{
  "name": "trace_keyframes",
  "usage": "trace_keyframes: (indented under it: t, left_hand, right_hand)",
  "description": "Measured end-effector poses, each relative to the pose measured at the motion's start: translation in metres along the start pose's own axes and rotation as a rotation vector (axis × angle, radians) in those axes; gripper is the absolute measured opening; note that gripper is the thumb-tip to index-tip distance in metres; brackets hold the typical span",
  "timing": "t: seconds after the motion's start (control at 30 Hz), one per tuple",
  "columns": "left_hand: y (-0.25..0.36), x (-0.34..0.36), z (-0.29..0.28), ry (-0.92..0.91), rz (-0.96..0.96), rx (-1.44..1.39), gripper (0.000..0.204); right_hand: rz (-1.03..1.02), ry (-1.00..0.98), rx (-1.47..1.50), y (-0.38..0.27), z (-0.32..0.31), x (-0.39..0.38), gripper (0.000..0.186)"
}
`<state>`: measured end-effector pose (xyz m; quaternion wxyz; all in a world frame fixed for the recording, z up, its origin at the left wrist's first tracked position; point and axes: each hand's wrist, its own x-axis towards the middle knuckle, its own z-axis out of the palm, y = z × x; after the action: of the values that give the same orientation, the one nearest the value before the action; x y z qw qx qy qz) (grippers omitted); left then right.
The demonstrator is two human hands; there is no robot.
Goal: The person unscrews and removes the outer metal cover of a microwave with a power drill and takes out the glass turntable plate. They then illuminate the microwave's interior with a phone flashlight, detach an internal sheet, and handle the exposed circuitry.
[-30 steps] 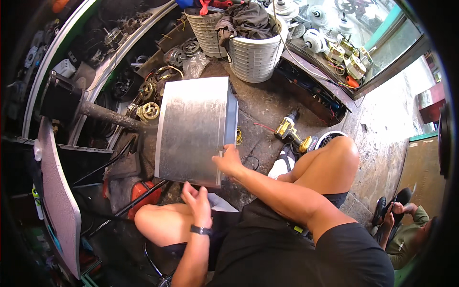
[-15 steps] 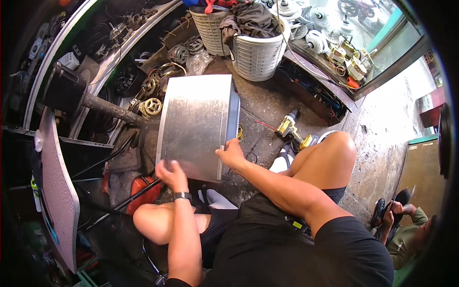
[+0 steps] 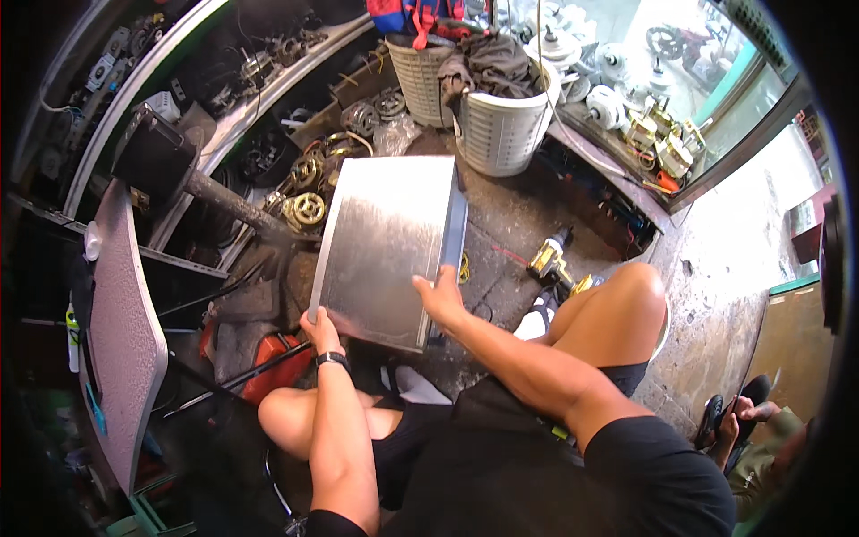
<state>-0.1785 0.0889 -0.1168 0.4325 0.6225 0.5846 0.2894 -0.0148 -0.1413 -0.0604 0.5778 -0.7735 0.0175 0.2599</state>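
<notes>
A large silver metal box (image 3: 383, 251) lies in front of my crossed legs, its broad sheet-metal face up and a blue-grey side showing on the right. My left hand (image 3: 324, 333) grips its near left corner, thumb at the edge and the other fingers partly out of sight. Along the right edge, my right hand (image 3: 440, 300) holds the box, thumb over the top face and fingers against the side. A yellow and black cordless drill (image 3: 548, 258) lies on the floor to the right, beyond my knee.
Two white baskets (image 3: 501, 134) stand behind the box, one heaped with dark cloth. Motor parts (image 3: 309, 208) crowd the far left beside a metal post (image 3: 237, 215). A pinkish board (image 3: 125, 331) stands at left. Another person's hands (image 3: 747, 413) are at lower right.
The view has shifted, so the whole scene sits further right and lower. My left hand has moved from above the near edge to the box's left corner and closed there.
</notes>
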Motion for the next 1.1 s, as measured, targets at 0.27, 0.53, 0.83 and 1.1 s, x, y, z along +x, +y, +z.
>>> trace_keyframes:
  t: [0.27, 0.53, 0.83, 1.1]
  left_hand:
    - [0.06, 0.01, 0.028, 0.059, 0.282, 0.712, 0.052]
    - [0.102, 0.058, 0.069, -0.341, 0.233, 0.777, 0.069]
    - [0.119, 0.062, 0.075, -0.317, 0.128, 0.779, 0.06]
    - [0.106, 0.065, 0.073, -0.281, 0.204, 0.741, 0.056]
  right_hand:
    - [0.033, -0.236, 0.273, 0.008, -0.026, 0.012, 0.041]
    - [-0.019, -0.338, 0.471, 0.023, -0.03, 0.024, 0.028]
    - [0.145, -0.301, 0.463, 0.017, -0.104, 0.013, 0.039]
    - [0.2, -0.333, 0.666, 0.03, -0.093, 0.031, 0.039]
